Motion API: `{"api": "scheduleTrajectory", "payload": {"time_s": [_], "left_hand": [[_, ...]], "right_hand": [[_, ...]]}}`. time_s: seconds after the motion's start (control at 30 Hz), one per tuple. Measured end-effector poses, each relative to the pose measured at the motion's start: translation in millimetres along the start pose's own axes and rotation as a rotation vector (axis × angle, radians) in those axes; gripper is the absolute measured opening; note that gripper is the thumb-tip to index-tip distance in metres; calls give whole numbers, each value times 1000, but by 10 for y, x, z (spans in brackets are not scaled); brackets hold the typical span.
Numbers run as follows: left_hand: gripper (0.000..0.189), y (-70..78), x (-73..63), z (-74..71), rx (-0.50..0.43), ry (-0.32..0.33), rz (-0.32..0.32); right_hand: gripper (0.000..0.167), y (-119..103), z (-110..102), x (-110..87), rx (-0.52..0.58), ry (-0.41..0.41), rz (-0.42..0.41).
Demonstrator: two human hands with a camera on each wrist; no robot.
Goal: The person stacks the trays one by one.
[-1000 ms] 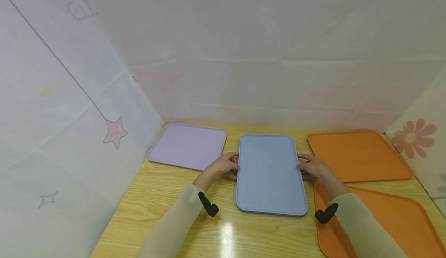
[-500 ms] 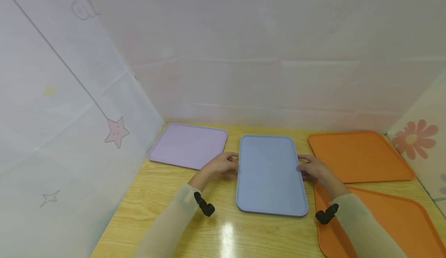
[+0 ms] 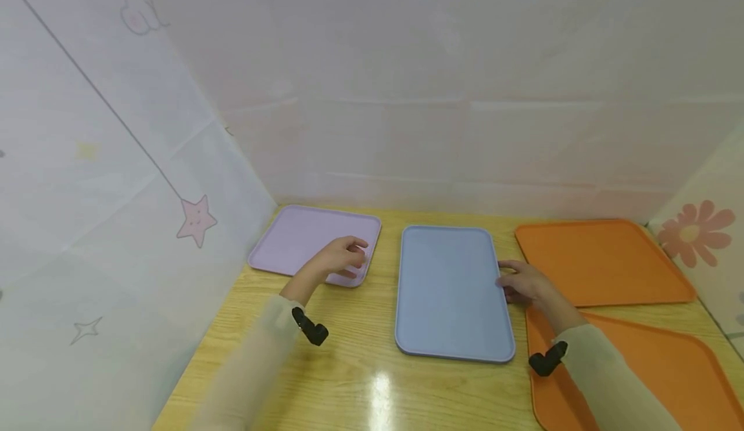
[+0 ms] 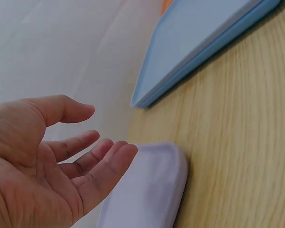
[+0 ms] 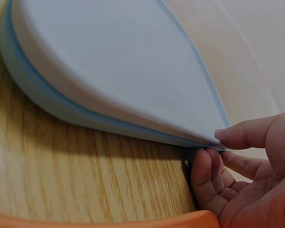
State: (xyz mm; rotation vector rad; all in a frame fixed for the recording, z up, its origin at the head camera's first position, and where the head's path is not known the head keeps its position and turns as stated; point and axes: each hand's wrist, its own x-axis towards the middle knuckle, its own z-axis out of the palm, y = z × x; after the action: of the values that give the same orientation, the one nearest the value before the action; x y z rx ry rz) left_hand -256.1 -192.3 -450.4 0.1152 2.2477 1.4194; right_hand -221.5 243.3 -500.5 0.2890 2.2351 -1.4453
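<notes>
My left hand [image 3: 338, 258] hovers over the near right corner of a purple tray [image 3: 302, 234], its fingers loosely bent with nothing between them. In the left wrist view the same hand [image 4: 61, 166] shows its palm and spread thumb. A pale blue tray [image 3: 450, 289] lies lengthwise in the middle of the table. Side on, in the right wrist view, it sits on a second, bluer tray [image 5: 42, 102], edges lined up. My right hand [image 3: 526, 283] pinches the right edge of this stack, thumb on the upper rim and fingers curled below.
Two orange trays lie on the right, a far one [image 3: 604, 260] and a near one [image 3: 645, 366] under my right forearm. The wooden table [image 3: 349, 379] meets a pale cloth wall [image 3: 418, 147] at the back, with printed cloth on both sides.
My left hand has come off the left edge of the blue trays and moved left over the purple tray. The right hand and the blue trays stay where they were.
</notes>
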Motion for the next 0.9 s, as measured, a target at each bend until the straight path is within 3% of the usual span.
{"api": "scheduleTrajectory", "payload": {"time_s": [0.2,0.43,0.9], "left_hand": [[55,-106,3,-326,25,67,-46],[54,-242,-17,-578,65,119,-86],[55,-458,-112,-1104,330,253,-110]], "right_hand": [[65,6,4,6,-9,3,-7],[65,1,11,-11,-27,4,-11],[64,23,6,-1,-41,6,-19]]}}
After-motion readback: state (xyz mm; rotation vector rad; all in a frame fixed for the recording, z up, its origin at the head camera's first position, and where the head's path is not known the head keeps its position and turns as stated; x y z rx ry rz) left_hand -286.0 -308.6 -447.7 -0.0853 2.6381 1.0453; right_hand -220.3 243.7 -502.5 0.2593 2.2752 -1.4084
